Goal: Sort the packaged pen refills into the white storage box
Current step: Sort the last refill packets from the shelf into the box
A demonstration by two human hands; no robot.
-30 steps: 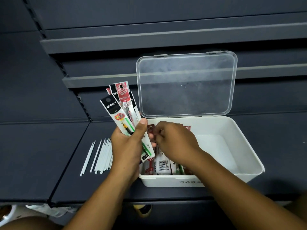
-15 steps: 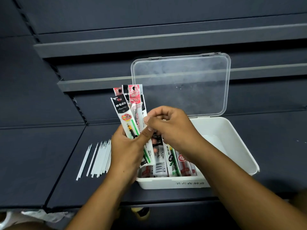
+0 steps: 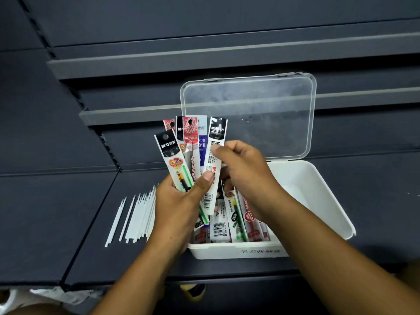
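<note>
My left hand (image 3: 179, 205) grips a fanned bunch of packaged pen refills (image 3: 181, 151), thumb pressed across their fronts, just left of the box. My right hand (image 3: 245, 173) pinches one black-topped white refill pack (image 3: 214, 155) at the right edge of that fan. Below both hands stands the white storage box (image 3: 318, 196). Several refill packs (image 3: 236, 221) lie in its left half. Its clear lid (image 3: 250, 114) stands open behind.
A row of bare white refill tubes (image 3: 136, 214) lies on the dark shelf (image 3: 56, 212) left of the box. Dark shelf ledges (image 3: 159, 64) rise behind. The box's right half shows bare white floor.
My right hand rose from the box up to the fan and now pinches a black-topped pack at its right edge. The fan in my left hand spread wider.
</note>
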